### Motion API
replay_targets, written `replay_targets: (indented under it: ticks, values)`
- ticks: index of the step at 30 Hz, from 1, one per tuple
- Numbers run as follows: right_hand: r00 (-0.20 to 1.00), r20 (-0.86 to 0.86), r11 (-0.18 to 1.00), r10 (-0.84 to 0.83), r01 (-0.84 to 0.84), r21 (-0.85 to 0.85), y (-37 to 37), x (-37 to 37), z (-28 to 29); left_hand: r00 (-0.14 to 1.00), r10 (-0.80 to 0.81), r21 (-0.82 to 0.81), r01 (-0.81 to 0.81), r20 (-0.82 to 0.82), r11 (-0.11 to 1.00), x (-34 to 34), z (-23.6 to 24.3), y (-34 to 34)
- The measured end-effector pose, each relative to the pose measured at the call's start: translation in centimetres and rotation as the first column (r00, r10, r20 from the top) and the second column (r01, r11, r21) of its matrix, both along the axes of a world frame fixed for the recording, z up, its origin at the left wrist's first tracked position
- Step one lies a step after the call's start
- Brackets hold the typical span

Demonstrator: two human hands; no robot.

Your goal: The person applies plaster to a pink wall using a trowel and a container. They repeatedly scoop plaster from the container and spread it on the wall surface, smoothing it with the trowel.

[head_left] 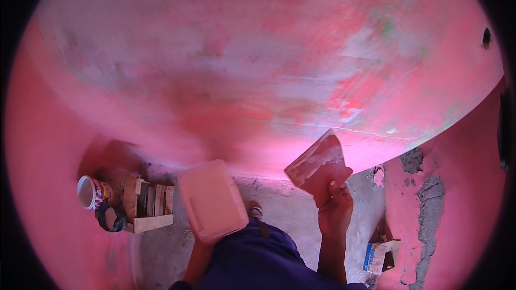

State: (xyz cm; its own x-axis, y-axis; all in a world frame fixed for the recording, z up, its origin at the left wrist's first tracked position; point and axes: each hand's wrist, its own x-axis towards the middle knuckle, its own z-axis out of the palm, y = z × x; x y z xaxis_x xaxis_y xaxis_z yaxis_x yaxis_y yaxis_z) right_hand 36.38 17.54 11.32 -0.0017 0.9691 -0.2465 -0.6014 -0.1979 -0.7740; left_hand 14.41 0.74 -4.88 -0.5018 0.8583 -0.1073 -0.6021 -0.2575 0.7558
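Dark blue clothing [258, 263]: nearest of all, between the two forearms and below the fingers of both hands.
Left hand [200, 246]: comes up from the lower edge to the bottom of the tray; its fingers are hidden behind it, so I cannot tell how far they are bent.
Shallow rectangular tray or lid [213, 201]: just above the visible part of the left hand, rounded at the corners, tilted, its broad pinkish face toward the viewer; well to the left of the right fingers.
Right hand [337, 212]: raised, its fingers gripping the scraper at the narrow lower end, thumb on the near face.
Flat scraper [322, 164]: extends up and left from the right fingers, its wide edge slanting, its face smeared with pale material.
Sandalled foot [257, 212]: on the floor, below and between the two hands.
Grey floor [161, 255]: beneath both hands, rough and dusty.
Cardboard box [382, 256]: open, blue and white, below and to the right of the right fingers.
Wooden crate [148, 223]: left of the left hand, with slats.
Black plastic bag [119, 220]: beside the crate, farther left.
Patterned bucket [99, 191]: above the bag, tipped sideways.
Grey rough patch [431, 209]: on the pink side wall [462, 198], right of the right fingers.
Main wall [258, 64]: beyond both hands, pink with whitish and green smears.
Dark hole [486, 38]: far up and right of the right fingers.
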Motion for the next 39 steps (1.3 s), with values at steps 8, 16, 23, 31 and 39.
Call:
replay_targets:
  ticks: [8, 16, 23, 31, 39]
  values:
    - [0.919, 0.260, 0.952, 0.298, -0.307, -0.004, -4.1, -7.3, 2.2, 0.688, -0.313, 0.380, 0.058, 0.655, 0.923, -4.2, 3.4, 1.5]
    - [0.559, 0.826, 0.893, -0.071, -0.333, 0.302, -6.5, -11.9, 2.9, 0.775, -0.300, 0.239, 0.197, 0.556, 0.951, -6.7, 7.3, 2.2]
    - [0.338, 0.920, 0.859, -0.200, -0.390, 0.330, -6.2, -12.9, 4.6, 0.736, -0.315, 0.188, 0.253, 0.600, 0.949, -8.2, 7.1, 1.4]
    - [0.480, 0.872, 0.883, -0.096, -0.363, 0.297, -5.3, -14.0, 5.1, 0.693, -0.323, 0.177, 0.276, 0.644, 0.945, -9.2, 7.4, 0.8]
    - [0.691, 0.699, 0.900, 0.184, -0.404, 0.163, -7.9, -16.5, 3.0, 0.526, -0.487, 0.515, 0.106, 0.697, 0.851, -8.8, 6.1, 1.2]
